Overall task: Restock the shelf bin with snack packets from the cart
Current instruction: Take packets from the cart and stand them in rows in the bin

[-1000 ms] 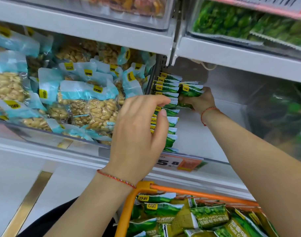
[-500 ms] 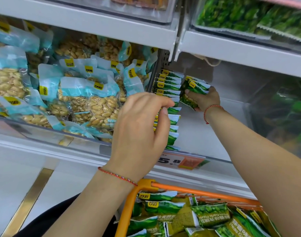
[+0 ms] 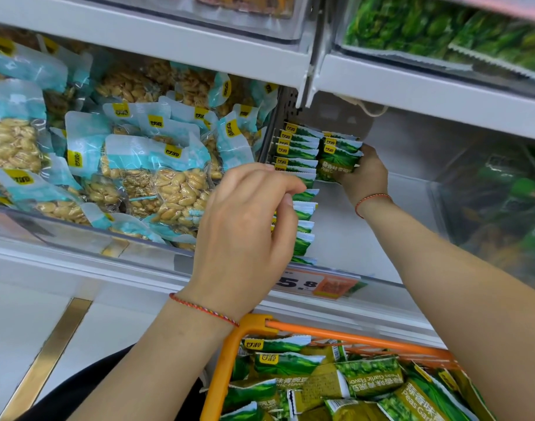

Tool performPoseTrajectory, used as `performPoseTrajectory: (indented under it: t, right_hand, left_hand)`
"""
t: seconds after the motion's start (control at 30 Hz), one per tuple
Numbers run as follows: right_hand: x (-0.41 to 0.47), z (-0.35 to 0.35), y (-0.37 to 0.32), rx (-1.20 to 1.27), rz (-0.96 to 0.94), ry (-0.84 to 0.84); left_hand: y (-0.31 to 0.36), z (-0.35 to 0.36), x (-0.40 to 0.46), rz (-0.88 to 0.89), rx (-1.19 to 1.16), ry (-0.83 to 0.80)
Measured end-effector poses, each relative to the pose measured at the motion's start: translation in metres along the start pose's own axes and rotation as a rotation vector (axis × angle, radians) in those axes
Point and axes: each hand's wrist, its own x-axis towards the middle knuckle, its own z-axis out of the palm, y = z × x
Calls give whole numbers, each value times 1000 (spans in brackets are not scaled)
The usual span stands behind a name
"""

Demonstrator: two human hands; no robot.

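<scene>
Green pea snack packets (image 3: pixel 298 153) stand in a row along the left side of the clear shelf bin (image 3: pixel 381 278). My left hand (image 3: pixel 248 220) rests against the front of that row, fingers curled onto the packet tops. My right hand (image 3: pixel 365 174) grips a small stack of green packets (image 3: pixel 339 156) deep in the bin, just right of the row's far end. Below, the orange cart (image 3: pixel 336 332) holds several more green packets (image 3: pixel 366 381).
A neighbouring bin on the left holds blue peanut packets (image 3: pixel 157 165). An orange price tag (image 3: pixel 318 284) sits on the bin's front lip. White shelves with more snack bins (image 3: pixel 442 28) hang above. Another clear bin with green packets (image 3: pixel 509 202) is at the right.
My right hand has turned its stack of packets upright and brought it closer against the back of the row. My left hand has stayed on the row's front.
</scene>
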Motion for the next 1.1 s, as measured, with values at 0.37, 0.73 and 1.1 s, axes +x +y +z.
performPoseTrajectory:
  t: [0.37,0.73,1.1]
  right_hand:
    - [-6,-9,-3,-68,-53,-48]
    - [-4,-6,3,-226,-40,-222]
    - [-3,-3,1,-290,-1,-293]
  left_hand:
    - [0,0,1,15,3,0]
    - [0,0,0,23,11,-7]
    - [-1,1,-2,38,9,-13]
